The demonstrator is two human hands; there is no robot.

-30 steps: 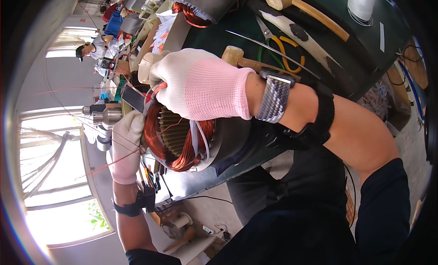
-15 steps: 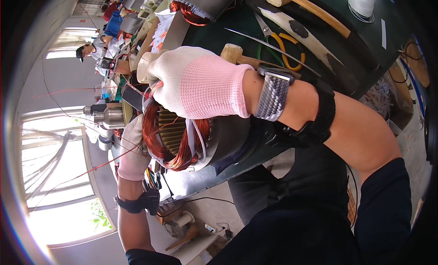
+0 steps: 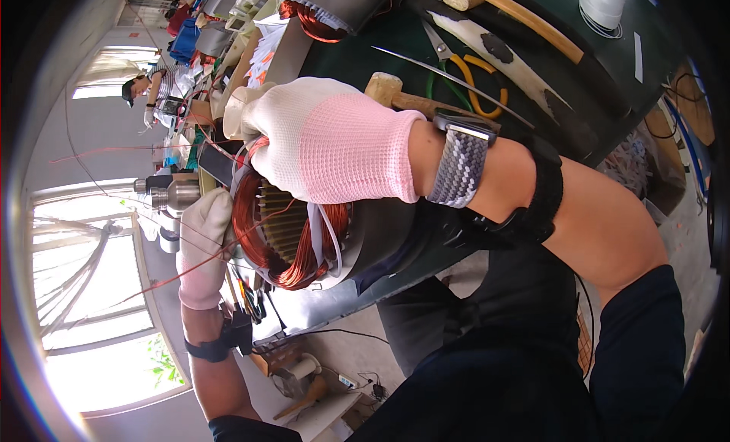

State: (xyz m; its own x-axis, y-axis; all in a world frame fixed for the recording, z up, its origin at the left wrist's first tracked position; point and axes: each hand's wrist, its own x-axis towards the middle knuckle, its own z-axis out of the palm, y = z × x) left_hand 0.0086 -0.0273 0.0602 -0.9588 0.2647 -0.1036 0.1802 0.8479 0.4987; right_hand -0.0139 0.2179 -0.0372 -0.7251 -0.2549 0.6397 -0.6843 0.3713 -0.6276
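Observation:
A motor stator with a grey cylindrical housing (image 3: 380, 221) lies before me. Thick copper windings (image 3: 249, 230) ring its open end around a slotted core (image 3: 278, 223), and a pale tie strip (image 3: 332, 244) loops over them. My right hand (image 3: 327, 141), in a pink and white knit glove, is closed over the top of the winding, its fingertips mostly hidden at the copper strands. At the winding's left side, slightly apart from it, my gloved left hand (image 3: 205, 240) is closed with fingers pinched; thin copper wire (image 3: 186, 273) runs across it.
Beyond my right wrist lie a mallet (image 3: 388, 88), scissors (image 3: 464, 73), a long pointed rod (image 3: 411, 66) and another mallet (image 3: 525, 20). A second wound stator (image 3: 334, 8) stands at the back. White thread (image 3: 604, 4) sits far right. Metal bottles (image 3: 179, 195) stand left; another person works in the background.
My left hand has moved left and slightly away from the winding, drawing the loose wires along. My right hand stays nearly in place on the winding.

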